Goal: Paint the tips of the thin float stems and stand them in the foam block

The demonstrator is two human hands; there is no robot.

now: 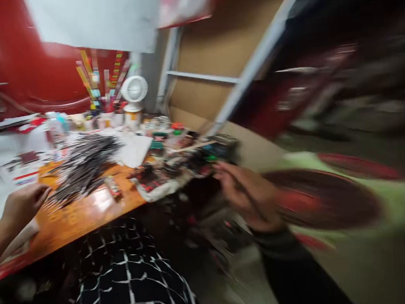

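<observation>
Head view, only view available; right side badly smeared by motion blur.

Left hand (26,203): over the left part of the orange tabletop (84,221), fingers curled, thumb and index drawn together beside the near end of a heap of thin dark strips (86,164). Cannot tell whether a strip is pinched there or the grip is empty.

Right hand (261,192): out past the table's right end, fingers bent around what appears to be a thin dark stick (249,199) lying across the hand. Blur hides its tip; exact nature not determined. The fingertips are near a cluttered white tray or cloth (166,190) at the table corner; contact cannot be judged.

Strips: loosely fanned on the tabletop, partly against a white sheet (136,148), no band seen. A small red-and-silver object (112,188) lies just beside them, near the front edge.

Risks (judgement): the heap looks unbound, so a sleeve or wrist dragged across it could scatter strips or pull several out together. The tray overhangs the corner; a knock from the right hand could tip small items to the floor. With the stick out over the gap, a slack grip could drop it into the dark space below. The small object could be swept off likewise. A white fan (134,89) stands behind; if running, its draught might lift the sheet.
</observation>
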